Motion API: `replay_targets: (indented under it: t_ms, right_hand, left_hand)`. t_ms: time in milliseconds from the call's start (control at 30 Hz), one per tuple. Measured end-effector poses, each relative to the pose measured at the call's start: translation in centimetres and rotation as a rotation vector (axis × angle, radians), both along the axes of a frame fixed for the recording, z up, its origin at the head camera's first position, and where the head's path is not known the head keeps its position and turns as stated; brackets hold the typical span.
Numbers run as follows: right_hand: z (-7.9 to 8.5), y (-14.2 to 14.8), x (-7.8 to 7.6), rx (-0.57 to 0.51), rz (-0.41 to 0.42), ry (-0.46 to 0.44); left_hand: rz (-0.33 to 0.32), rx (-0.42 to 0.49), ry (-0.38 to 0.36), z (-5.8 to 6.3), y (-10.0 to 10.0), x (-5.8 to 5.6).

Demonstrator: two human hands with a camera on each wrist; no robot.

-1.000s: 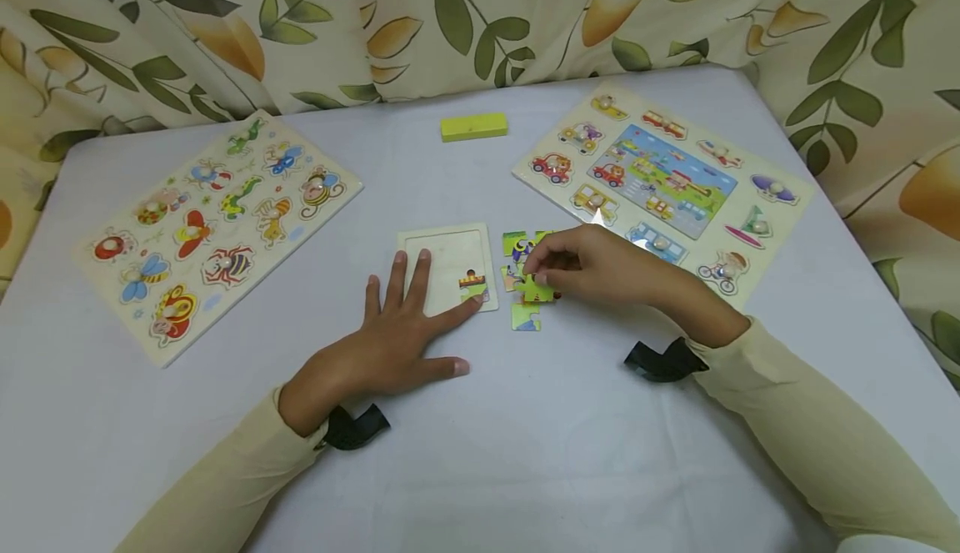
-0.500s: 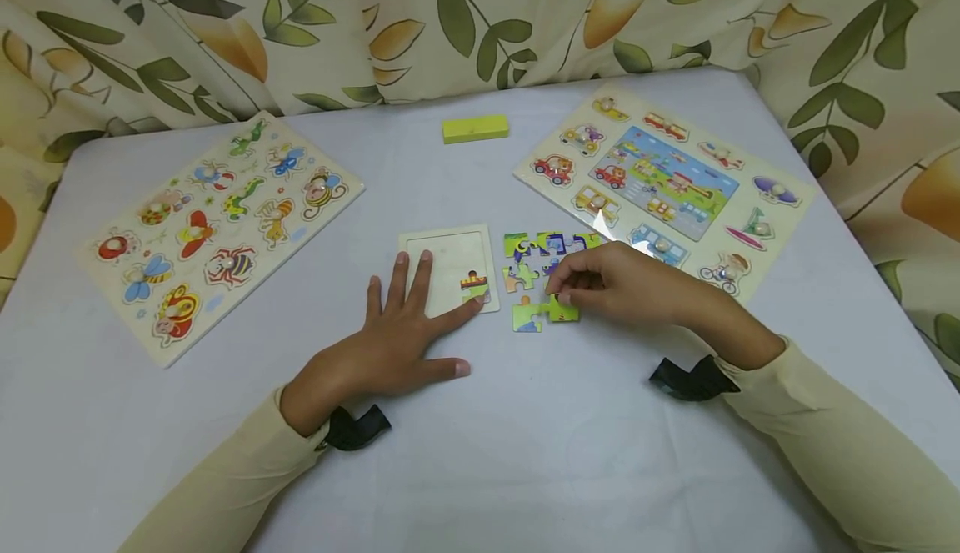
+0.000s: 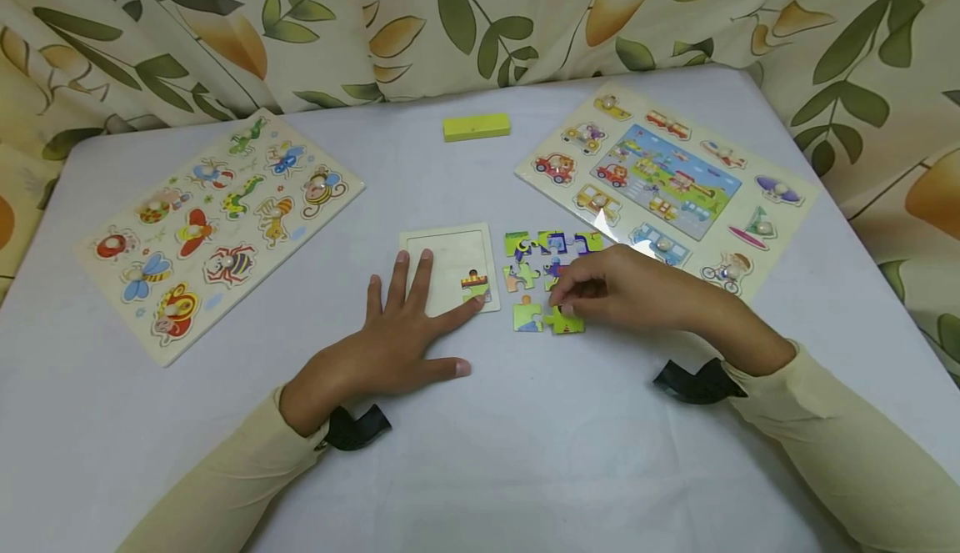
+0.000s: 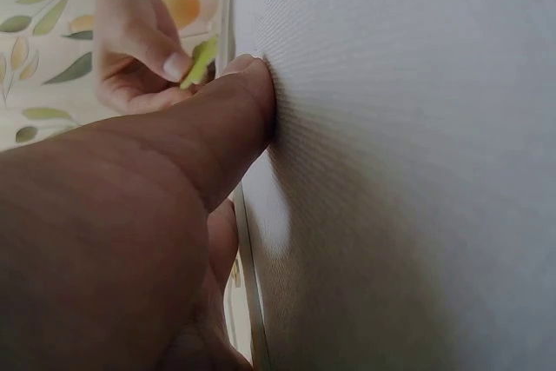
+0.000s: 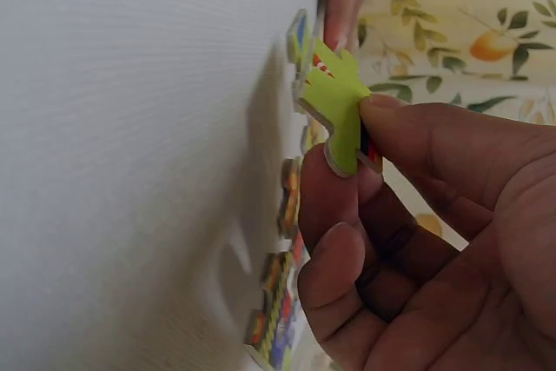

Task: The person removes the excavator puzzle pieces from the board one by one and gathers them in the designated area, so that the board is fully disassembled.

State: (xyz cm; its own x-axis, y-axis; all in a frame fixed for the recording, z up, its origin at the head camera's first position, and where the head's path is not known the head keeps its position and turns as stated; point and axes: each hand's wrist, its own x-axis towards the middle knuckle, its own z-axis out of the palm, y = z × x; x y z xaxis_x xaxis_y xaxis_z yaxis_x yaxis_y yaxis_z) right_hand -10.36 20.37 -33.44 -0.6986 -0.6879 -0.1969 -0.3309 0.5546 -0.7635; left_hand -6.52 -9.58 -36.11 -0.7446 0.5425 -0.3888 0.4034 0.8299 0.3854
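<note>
A green jigsaw piece [image 3: 567, 320] is pinched between thumb and fingers of my right hand [image 3: 626, 290]; the right wrist view shows the piece [image 5: 339, 102] raised off the cloth. Just left of it lies a loose green and blue piece [image 3: 527, 317], with several more puzzle pieces [image 3: 522, 276] in rows behind. My left hand [image 3: 390, 340] lies spread, its fingertips resting on the small white puzzle tray [image 3: 442, 244]. One fitted piece [image 3: 474, 282] sits in the tray's near right corner, the left index fingertip touching it. My right hand hides part of the loose pieces.
An insect peg board [image 3: 225, 219] lies at the left, and a vehicle peg board [image 3: 667, 178] at the right behind my right hand. A yellow-green block [image 3: 476, 127] stands near the table's back edge. A leaf-patterned curtain [image 3: 450, 19] hangs behind.
My right hand has moved right and nearer with the green piece, from over the other pieces to beside the front one, uncovering the pieces behind. The left hand has stayed in place.
</note>
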Motion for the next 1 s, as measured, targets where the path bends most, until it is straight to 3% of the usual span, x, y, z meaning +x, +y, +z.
replay_targets:
  t_ms: [1000]
  right_hand:
    - [0.07, -0.5, 0.19, 0.093, -0.005, 0.122]
  left_hand:
    - [0.006, 0.018, -0.01, 0.13, -0.06, 0.13]
